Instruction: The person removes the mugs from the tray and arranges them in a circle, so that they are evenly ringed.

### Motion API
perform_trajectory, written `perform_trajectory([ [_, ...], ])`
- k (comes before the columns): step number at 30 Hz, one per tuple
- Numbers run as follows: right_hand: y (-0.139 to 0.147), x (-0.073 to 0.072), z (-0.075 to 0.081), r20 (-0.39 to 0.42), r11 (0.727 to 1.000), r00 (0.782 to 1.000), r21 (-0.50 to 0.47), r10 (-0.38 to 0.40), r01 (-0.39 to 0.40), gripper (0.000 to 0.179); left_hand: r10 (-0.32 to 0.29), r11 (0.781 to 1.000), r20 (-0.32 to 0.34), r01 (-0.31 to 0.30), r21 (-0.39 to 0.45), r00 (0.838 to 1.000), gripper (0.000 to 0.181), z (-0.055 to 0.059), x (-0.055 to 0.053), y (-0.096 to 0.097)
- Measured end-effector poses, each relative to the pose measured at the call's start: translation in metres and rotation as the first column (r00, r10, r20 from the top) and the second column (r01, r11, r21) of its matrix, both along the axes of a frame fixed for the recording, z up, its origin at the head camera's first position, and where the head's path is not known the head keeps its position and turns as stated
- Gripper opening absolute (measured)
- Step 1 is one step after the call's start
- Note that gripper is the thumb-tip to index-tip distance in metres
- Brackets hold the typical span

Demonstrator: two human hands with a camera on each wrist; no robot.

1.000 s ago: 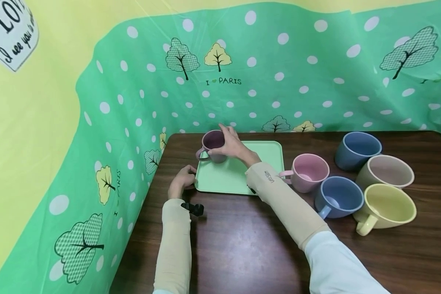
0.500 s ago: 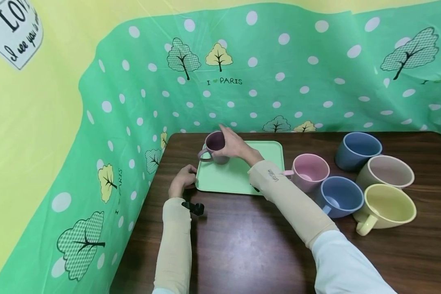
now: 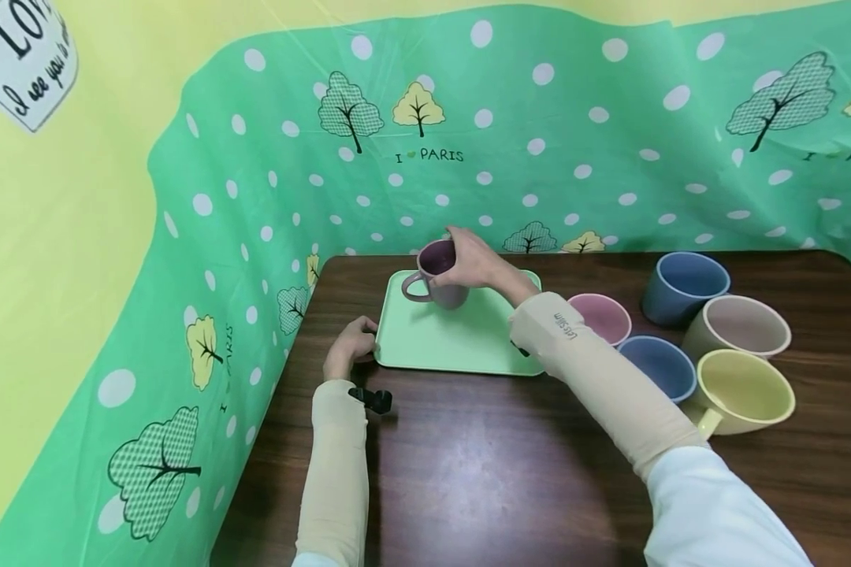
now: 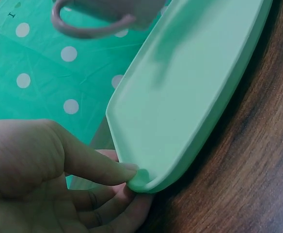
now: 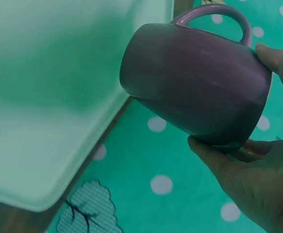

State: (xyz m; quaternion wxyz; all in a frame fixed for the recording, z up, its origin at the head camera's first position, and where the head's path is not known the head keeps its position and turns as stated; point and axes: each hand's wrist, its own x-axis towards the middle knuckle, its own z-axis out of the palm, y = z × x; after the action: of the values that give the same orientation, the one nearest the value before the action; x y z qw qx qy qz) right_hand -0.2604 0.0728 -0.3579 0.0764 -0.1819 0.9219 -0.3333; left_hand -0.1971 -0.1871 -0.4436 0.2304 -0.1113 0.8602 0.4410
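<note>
A purple mug [image 3: 448, 294] is held above the light green tray [image 3: 468, 342] by my right hand [image 3: 478, 260]. Its handle points left, and in the right wrist view the thumb and fingers grip the mug [image 5: 195, 82] near its rim. A shadow falls on the tray [image 4: 180, 111] beneath it in the left wrist view. At the tray's near left corner, my left hand [image 3: 353, 340] pinches the rim, thumb on top and fingers below, as the left wrist view shows.
To the right stand a pink mug [image 3: 599, 315], two blue mugs [image 3: 684, 287], a beige mug [image 3: 745, 327] and a yellow mug [image 3: 745, 390]. The right forearm partly covers some of them. A green dotted cloth [image 3: 468, 181] hangs behind the brown table [image 3: 461, 472].
My right hand has lifted the purple mug off the tray's far left corner and moved it right. The left hand stays at the tray corner.
</note>
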Motion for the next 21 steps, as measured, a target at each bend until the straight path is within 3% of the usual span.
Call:
perform_trajectory([
  [11, 0.036, 0.006, 0.032, 0.023, 0.996, 0.996, 0.035, -0.081, 0.080, 0.109, -0.001, 1.000, 0.001, 0.001, 0.004, 1.000, 0.033, 0.001, 0.002, 0.001],
  [21, 0.075, 0.011, 0.041, 0.032, 0.982, 0.983, 0.067, -0.178, 0.176, 0.107, 0.006, 0.999, 0.021, -0.007, 0.032, 1.000, 0.033, 0.003, 0.003, 0.001],
])
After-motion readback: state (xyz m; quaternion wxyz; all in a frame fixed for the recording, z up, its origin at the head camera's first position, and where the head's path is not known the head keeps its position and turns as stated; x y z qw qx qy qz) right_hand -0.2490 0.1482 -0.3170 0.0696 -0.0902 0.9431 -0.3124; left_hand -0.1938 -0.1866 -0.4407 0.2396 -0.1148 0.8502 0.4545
